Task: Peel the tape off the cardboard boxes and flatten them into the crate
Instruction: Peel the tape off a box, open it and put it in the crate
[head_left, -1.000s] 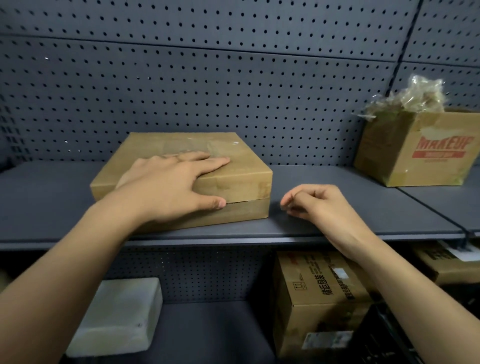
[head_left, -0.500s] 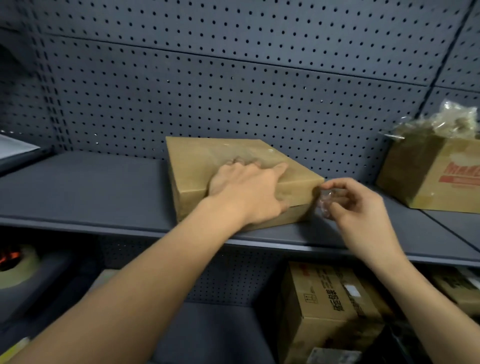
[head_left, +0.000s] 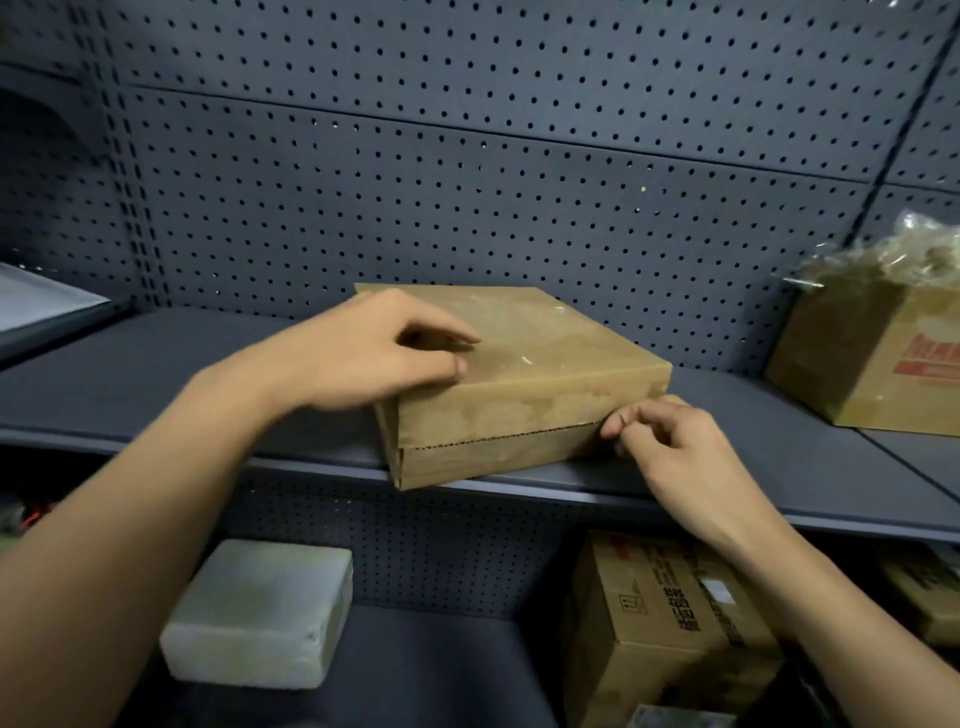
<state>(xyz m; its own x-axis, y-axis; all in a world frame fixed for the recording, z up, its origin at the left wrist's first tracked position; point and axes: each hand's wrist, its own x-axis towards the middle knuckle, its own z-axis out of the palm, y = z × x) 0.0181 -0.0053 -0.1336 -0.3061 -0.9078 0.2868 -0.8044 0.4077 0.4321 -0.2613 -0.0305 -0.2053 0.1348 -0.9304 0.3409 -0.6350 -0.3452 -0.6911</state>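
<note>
Shelf (head_left: 182, 374) with flat box (head_left: 545, 364) (contents unseen), perhaps taped

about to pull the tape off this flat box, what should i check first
1. Left hand presses on the flat cardboard box top, steadying it: ok.
2. Right hand pinches at the right end of the front seam: ok.
3. An end of the tape is actually in the grip: cannot tell.
4. Box fully on the shelf: not ok, its near corner looks past the edge.
5. Crate in view for flattening: not ok, none visible.
</note>
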